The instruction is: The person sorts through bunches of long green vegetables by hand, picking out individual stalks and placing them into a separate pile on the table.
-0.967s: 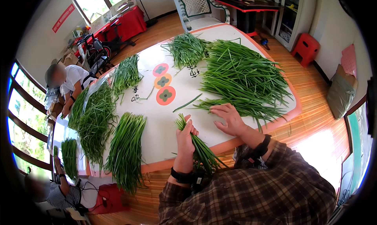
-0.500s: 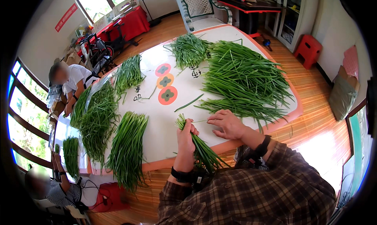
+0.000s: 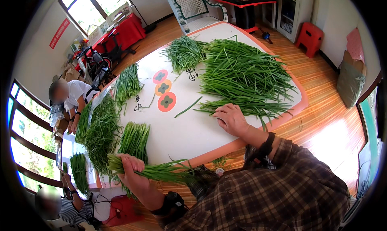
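Note:
My left hand (image 3: 131,171) grips a bunch of green chives (image 3: 161,171), held level over the near left edge of the white table (image 3: 189,130), just in front of a laid-down bundle of chives (image 3: 134,139). My right hand (image 3: 230,119) rests palm down on the tabletop, its fingers touching the near edge of the big loose heap of chives (image 3: 246,76). A single loose stalk (image 3: 188,106) lies a little left of that hand.
More chive piles lie at the far middle (image 3: 184,53), the far left (image 3: 127,82) and the left (image 3: 100,130). Three round flower prints (image 3: 164,94) mark the table. A person in white (image 3: 68,100) sits at left, another person (image 3: 60,205) at lower left. A red stool (image 3: 309,38) stands at the back right.
My left hand has swung the bunch of chives from the table's middle front out to the left edge. My right hand has stayed at the heap's near edge.

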